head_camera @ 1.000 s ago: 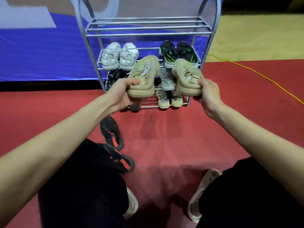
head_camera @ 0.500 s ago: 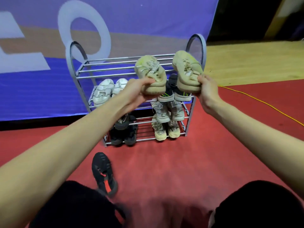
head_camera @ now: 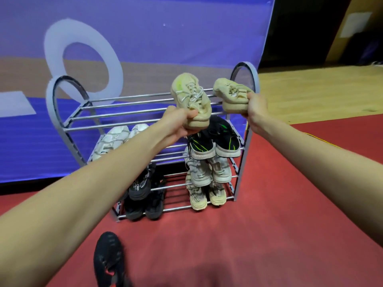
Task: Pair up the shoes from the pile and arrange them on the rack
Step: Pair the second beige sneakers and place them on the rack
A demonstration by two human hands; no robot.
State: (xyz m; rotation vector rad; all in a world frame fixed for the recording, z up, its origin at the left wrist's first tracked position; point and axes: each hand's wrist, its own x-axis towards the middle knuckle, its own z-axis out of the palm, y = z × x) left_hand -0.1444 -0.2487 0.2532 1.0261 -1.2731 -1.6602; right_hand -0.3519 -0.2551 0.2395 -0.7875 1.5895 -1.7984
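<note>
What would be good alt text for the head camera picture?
Two bare hands, left hand and right hand, each hold a beige sneaker at the top shelf of a metal shoe rack with pairs below; one black shoe lies on red floor.

Beige shoes (head_camera: 191, 100) above rack (head_camera: 128, 109)

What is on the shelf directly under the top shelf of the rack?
On the second shelf of the rack, a white pair sits left and a black pair with green stripes right. The left forearm covers part of the white pair; the left hand hides the black pair's far ends.
</note>
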